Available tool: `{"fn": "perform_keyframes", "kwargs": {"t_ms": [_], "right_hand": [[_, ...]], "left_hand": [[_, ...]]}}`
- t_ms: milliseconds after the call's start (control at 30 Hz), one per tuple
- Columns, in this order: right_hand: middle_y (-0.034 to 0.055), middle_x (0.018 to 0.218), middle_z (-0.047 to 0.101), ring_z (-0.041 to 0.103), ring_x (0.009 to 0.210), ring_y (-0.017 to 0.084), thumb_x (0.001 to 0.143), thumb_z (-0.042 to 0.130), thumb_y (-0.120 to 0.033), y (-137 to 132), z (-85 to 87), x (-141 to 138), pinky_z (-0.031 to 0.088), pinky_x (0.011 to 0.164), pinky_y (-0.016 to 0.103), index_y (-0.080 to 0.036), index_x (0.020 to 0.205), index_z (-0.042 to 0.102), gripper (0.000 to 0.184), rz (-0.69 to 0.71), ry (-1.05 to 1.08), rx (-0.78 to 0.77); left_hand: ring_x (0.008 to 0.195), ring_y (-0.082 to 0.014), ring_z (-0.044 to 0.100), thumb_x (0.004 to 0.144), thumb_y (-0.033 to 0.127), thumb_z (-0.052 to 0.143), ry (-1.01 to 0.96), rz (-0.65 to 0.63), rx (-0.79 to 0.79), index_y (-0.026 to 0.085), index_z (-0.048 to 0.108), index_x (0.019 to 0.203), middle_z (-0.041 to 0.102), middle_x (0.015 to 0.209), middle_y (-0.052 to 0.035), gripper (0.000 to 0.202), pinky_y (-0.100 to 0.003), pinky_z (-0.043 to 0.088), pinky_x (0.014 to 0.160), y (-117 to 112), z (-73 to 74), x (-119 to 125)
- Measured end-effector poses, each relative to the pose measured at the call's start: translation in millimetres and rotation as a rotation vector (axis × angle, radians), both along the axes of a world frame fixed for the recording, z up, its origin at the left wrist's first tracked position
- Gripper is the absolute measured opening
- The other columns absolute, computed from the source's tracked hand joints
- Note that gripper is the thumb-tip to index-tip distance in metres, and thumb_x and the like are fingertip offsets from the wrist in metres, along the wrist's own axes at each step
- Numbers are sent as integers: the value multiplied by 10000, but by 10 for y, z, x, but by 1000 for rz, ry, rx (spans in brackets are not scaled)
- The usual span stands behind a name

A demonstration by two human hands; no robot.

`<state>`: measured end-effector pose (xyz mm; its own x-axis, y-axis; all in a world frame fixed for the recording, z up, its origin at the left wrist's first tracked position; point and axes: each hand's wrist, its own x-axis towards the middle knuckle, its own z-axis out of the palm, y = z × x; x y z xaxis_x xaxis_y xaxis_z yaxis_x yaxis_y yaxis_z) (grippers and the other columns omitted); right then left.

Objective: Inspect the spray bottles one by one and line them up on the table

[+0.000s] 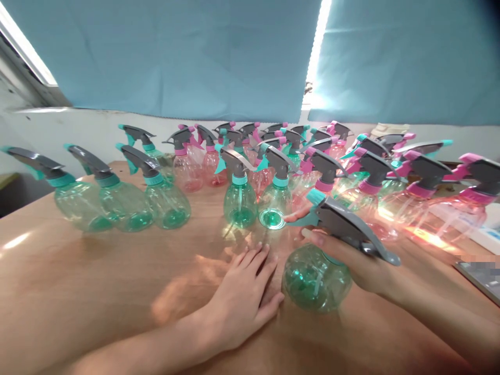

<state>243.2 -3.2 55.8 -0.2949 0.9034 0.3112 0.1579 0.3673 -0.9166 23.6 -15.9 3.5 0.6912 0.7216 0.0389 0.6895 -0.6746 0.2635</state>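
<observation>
My right hand (351,260) is wrapped around the neck of a green see-through spray bottle (312,281), below its grey sprayer head with a turquoise nozzle and trigger. The bottle leans, its nozzle toward the left. Flat on the wooden table (128,291) lies my left hand (248,291), fingers spread, holding nothing, just left of that bottle. Beyond my left fingertips stand two green spray bottles, a nearer-left one (239,205) and its neighbour (274,205). Whether the held bottle touches the table is hard to tell.
Three green spray bottles (167,205) stand in a row at the left. Several pink spray bottles (414,208) line the right side, with more pink and green ones behind. A dark flat device (480,281) lies at the right edge. Blue curtains (195,57) hang behind the table.
</observation>
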Motion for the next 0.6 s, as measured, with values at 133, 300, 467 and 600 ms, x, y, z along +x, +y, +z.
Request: {"fn": "perform_keyframes", "kwargs": {"t_ms": [133, 300, 467, 600], "right_hand": [[-18, 722, 577, 575, 707, 158, 911, 591, -355, -1, -4, 10, 502, 670, 277, -305, 1080, 637, 182, -26, -25, -12], [-14, 679, 574, 586, 665, 170, 895, 590, -423, 2, 23, 9, 523, 641, 304, -263, 890, 647, 170, -48, -67, -40], [-7, 650, 587, 587, 611, 183, 901, 567, -449, 1, 23, 8, 540, 595, 335, -259, 870, 656, 212, -20, -84, -79], [-2, 684, 603, 598, 648, 186, 908, 562, -441, -28, 48, 18, 541, 601, 324, -263, 902, 650, 198, -49, -97, -50]], "left_hand": [[1404, -346, 317, 962, 438, 486, 25, 3, -5, 93, 432, 1434, 387, 1507, -187, 588, -538, 288, 1121, 1, 12, 3], [1394, -338, 337, 954, 443, 497, -4, 10, 22, 122, 449, 1423, 407, 1498, -171, 570, -522, 293, 1121, 5, -20, -9], [1390, -344, 344, 951, 420, 506, -1, 8, 14, 109, 457, 1414, 422, 1486, -182, 560, -538, 304, 1111, -2, -19, -6], [1384, -350, 352, 949, 426, 511, -8, 7, 29, 98, 465, 1406, 423, 1483, -188, 564, -548, 310, 1108, -2, -24, -3]]}}
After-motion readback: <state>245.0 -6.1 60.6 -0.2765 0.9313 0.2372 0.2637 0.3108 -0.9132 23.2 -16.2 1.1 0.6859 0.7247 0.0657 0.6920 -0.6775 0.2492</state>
